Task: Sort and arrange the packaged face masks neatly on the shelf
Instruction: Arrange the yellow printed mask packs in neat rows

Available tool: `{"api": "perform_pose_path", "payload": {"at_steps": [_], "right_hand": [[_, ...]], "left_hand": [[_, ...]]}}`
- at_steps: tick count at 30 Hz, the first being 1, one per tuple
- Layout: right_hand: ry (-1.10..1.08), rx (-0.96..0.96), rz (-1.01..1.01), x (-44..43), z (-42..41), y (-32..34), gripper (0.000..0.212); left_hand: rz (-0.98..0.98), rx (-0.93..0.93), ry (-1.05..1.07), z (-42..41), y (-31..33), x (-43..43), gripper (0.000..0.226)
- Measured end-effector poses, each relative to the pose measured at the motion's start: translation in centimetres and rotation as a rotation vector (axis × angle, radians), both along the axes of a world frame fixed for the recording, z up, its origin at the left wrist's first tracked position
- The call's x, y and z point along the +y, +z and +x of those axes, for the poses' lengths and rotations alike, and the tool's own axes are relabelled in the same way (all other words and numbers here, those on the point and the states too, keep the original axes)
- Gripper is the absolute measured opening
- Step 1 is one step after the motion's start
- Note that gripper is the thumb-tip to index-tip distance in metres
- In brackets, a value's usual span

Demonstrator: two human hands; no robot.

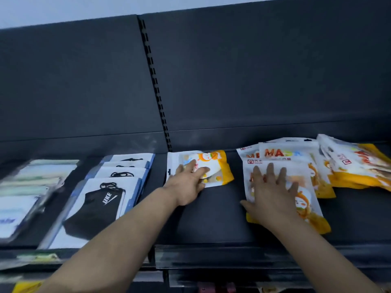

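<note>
White "LIKE" on the black mask packet [99, 205] left of the slotted upright [156, 87], orange "MASK" heading a white-and-yellow packet [283, 153] right of it

Dim and cool overall, bluish-grey cast. Soft, diffuse light, source not discernible; brightest on pale wall strip [63, 7] at top left. Faint sheen across dark back panel [254, 81]. Shadows hard to make out on dark shelf deck [211, 218]. Mild glare on clear-wrapped packs [27, 187] at far left, smeared there by heavy motion blur, print mostly lost. Sharper toward centre: black mask packs [101, 199] fairly crisp, yellow packs [349, 166] at right softened and streaked. Strong wide-angle bend: panel top and shelf lip [254, 254] bowed, slotted rail [155, 85] slanted. Bottom edge blurred and murky, detail lost below shelf lip
</note>
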State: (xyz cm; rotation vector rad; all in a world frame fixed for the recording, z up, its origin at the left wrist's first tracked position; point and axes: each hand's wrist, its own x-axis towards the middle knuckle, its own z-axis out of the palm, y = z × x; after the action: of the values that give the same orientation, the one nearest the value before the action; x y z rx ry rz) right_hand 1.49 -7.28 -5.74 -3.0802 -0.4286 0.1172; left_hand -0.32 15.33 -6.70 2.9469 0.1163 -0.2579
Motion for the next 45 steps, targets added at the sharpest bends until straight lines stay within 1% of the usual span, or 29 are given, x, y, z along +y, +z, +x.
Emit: {"api": "perform_pose_path", "payload": {"at_steps": [2, 3, 7, 9, 10, 12, 15, 17, 20, 21, 24, 27, 28, 30, 31, 33, 34, 35, 36, 37, 38, 39, 41, 42, 43, 45], "right_hand": [[-0.029, 0.026, 0.013, 0.0, -0.3, -0.1, 0.091], [-0.006, 0.026, 0.032, 0.1, -0.5, -0.3, 0.087], [0.233, 0.037, 0.127, 0.0, -1.1, 0.0, 0.069], [0.304, 0.028, 0.166, -0.3, -1.5, 0.3, 0.062], [0.294, -0.001, 0.172, -0.5, -1.8, 0.3, 0.062], [0.177, -0.071, 0.146, -1.1, -2.6, 0.3, 0.069], [-0.004, -0.054, 0.063, -2.6, -3.6, -0.1, 0.082], [-0.036, 0.003, 0.075, -3.7, -4.0, -0.5, 0.083], [0.018, 0.038, 0.169, -4.7, -4.4, -0.9, 0.081], [0.043, 0.037, 0.192, -4.8, -4.3, -0.8, 0.082], [0.094, 0.016, 0.226, -4.1, -4.2, -0.8, 0.084], [0.086, -0.013, 0.229, -1.2, -4.3, -0.9, 0.088], [0.093, -0.013, 0.226, -0.1, -4.3, -0.9, 0.087], [0.16, -0.021, 0.205, 2.6, -4.2, -0.9, 0.077], [0.2, -0.022, 0.193, 3.8, -4.2, -0.9, 0.072], [0.25, -0.002, 0.174, 5.6, -4.3, -1.0, 0.068], [0.269, 0.009, 0.162, 6.4, -4.3, -1.1, 0.068], [0.284, 0.014, 0.15, 7.0, -4.3, -1.1, 0.067], [0.295, 0.016, 0.144, 7.5, -4.4, -1.2, 0.065], [0.305, 0.016, 0.144, 7.9, -4.3, -1.3, 0.063], [0.312, 0.018, 0.148, 8.1, -4.3, -1.3, 0.062], [0.319, 0.021, 0.156, 8.3, -4.3, -1.4, 0.061], [0.318, 0.028, 0.178, 8.5, -4.2, -1.5, 0.06], [0.308, 0.034, 0.19, 8.7, -4.2, -1.5, 0.061], [0.298, 0.037, 0.203, 8.7, -4.2, -1.5, 0.062], [0.297, 0.024, 0.22, 8.5, -4.0, -1.5, 0.06]], "left_hand": [[-0.02, -0.007, -0.019, 0.1, -0.1, 0.3, 0.049], [-0.022, -0.015, -0.017, 0.3, -0.1, 0.5, 0.049], [0.044, -0.02, 0.008, 1.3, 0.2, 0.1, 0.047], [0.084, -0.114, -0.04, 1.7, 0.6, -1.2, 0.045], [0.08, -0.195, -0.091, 1.9, 0.9, -2.1, 0.043], [-0.007, -0.316, -0.188, 2.5, 1.6, -4.0, 0.04], [-0.115, -0.333, -0.275, 3.6, 2.2, -6.9, 0.038], [-0.171, -0.289, -0.284, 4.5, 2.1, -8.8, 0.043], [-0.269, -0.174, -0.211, 5.4, 2.2, -10.5, 0.053], [-0.293, -0.16, -0.185, 5.5, 2.4, -10.6, 0.051], [-0.36, -0.211, -0.102, 4.4, 3.1, -8.8, 0.026], [-0.485, -0.246, 0.106, 1.7, 3.3, -4.7, 0.023], [-0.505, -0.258, 0.17, 0.8, 3.3, -3.4, 0.021], [-0.522, -0.261, 0.292, -1.3, 3.0, -0.5, 0.02], [-0.546, -0.256, 0.344, -2.3, 2.7, 0.7, 0.022], [-0.58, -0.222, 0.413, -3.8, 2.1, 2.3, 0.03], [-0.556, -0.202, 0.44, -4.5, 2.0, 2.9, 0.037], [-0.462, -0.189, 0.448, -5.1, 2.0, 3.2, 0.05], [-0.305, -0.191, 0.431, -5.4, 2.1, 3.5, 0.07], [-0.161, -0.214, 0.389, -5.6, 2.3, 3.5, 0.093], [-0.087, -0.232, 0.321, -5.8, 2.5, 3.5, 0.108], [-0.085, -0.217, 0.244, -5.8, 2.7, 3.3, 0.112], [-0.177, -0.08, 0.125, -5.6, 2.6, 3.1, 0.102], [-0.187, 0.007, 0.082, -5.3, 2.4, 3.0, 0.096], [-0.168, 0.072, 0.05, -5.2, 2.1, 3.0, 0.092], [-0.148, 0.111, 0.021, -4.9, 2.1, 2.9, 0.09]]}}
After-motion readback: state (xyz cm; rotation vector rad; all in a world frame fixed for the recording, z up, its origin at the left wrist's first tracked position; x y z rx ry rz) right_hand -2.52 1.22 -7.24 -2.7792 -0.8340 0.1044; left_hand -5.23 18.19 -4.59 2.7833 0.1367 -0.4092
